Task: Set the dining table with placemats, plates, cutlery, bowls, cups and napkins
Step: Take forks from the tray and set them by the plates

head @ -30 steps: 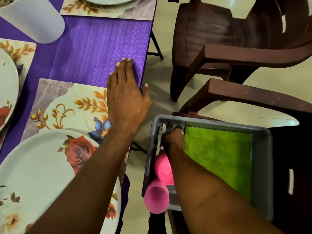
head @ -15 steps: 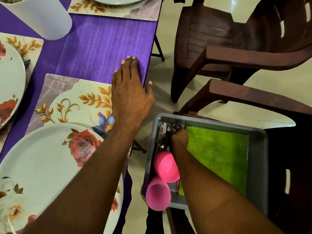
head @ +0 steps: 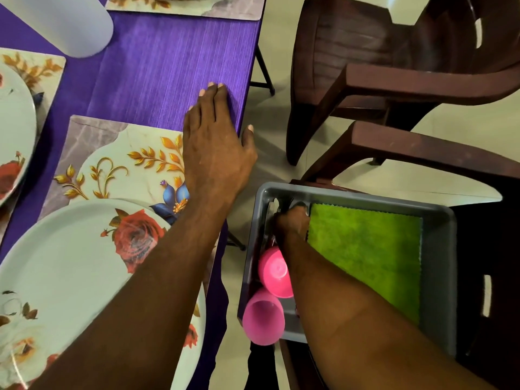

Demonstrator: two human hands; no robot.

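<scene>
Purple ribbed cloth over the table (head: 168, 66), left hand (head: 213, 142) flat on it at the right edge, fingers straight, thumb off the side. Just beside the wrist, floral placemat with gold leaves (head: 118, 164), carrying a pale round plate with red roses (head: 70, 263). More placemats and plates at the far edge and at the left; white translucent cup (head: 76, 23) near the top left corner. Right of the table, grey plastic bin (head: 439, 249) on a dark brown plastic chair (head: 422, 147). Inside it: green fuzzy napkin (head: 365, 254), two pink plastic cups (head: 274, 273) on their sides, metal cutlery (head: 274, 206) at the far left corner. Right hand (head: 292, 220) down among the cutlery, fingers hidden; grip cannot be told.
</scene>
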